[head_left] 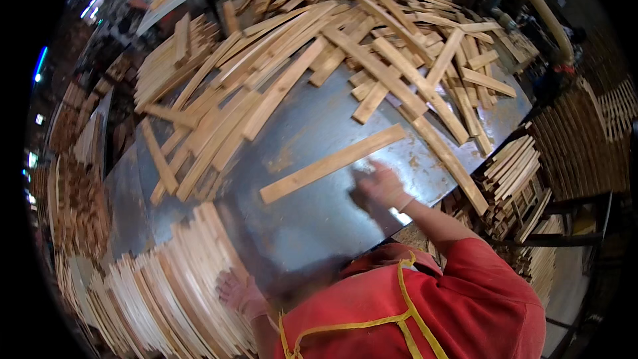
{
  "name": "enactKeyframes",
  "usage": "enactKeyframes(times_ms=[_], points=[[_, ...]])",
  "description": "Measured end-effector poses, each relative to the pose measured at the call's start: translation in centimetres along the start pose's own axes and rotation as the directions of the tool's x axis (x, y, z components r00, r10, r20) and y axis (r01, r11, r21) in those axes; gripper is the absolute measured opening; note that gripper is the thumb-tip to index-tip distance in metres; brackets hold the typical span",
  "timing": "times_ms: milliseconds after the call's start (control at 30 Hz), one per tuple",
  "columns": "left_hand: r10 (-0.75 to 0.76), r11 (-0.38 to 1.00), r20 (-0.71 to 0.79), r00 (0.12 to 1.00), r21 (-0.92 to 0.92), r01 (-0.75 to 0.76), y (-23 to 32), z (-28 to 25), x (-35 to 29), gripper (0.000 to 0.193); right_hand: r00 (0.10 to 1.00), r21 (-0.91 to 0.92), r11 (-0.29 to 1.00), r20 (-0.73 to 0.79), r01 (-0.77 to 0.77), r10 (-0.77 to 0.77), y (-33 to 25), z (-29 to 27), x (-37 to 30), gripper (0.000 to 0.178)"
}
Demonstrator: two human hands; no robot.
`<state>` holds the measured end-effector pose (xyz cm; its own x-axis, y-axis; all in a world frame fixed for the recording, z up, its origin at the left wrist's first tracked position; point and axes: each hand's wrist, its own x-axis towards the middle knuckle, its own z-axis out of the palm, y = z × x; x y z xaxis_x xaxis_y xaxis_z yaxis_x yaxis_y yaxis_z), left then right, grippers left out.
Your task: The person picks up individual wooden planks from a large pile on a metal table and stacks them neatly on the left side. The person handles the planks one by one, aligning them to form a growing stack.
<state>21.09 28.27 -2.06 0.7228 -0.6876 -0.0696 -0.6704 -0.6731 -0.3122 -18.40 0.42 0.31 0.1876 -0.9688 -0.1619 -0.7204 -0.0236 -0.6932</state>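
Note:
A single flat wooden board (332, 163) lies slantwise on the grey metal tabletop (302, 226). My right hand (384, 186), in a pale glove, hovers just below the board's right half, apart from it as far as I can see. Motion smears its fingers, and a dark reflection shows on the metal beneath. At the lower left, a tight row of narrow boards on edge (174, 286) stands beside the table. My left hand (242, 296), in a pinkish glove, lies against the near right end of that row with its fingers spread.
Loose boards (392, 70) are heaped across the far side of the table. More strips (222, 129) fan out on the left, beside a neat stack (176, 60). Further piles of wood (515, 166) flank the right edge. A thick hose (548, 13) curves down at the far right.

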Motion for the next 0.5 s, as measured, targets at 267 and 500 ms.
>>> enactKeyframes(times_ms=[267, 500], points=[[0.505, 0.832, -0.079, 0.859, -0.22, -0.509, 19.0, -8.7, 8.6, 0.104, 0.905, -0.46, 0.779, -0.209, -0.425, 0.371, 16.0, -13.8, -0.6, 0.039], [0.633, 0.75, -0.111, 0.766, -0.157, -0.642, 31.2, -9.0, 8.9, 0.086, 0.947, 0.044, 0.956, 0.154, -0.29, 0.28, 15.2, -12.9, 0.4, 0.064]])
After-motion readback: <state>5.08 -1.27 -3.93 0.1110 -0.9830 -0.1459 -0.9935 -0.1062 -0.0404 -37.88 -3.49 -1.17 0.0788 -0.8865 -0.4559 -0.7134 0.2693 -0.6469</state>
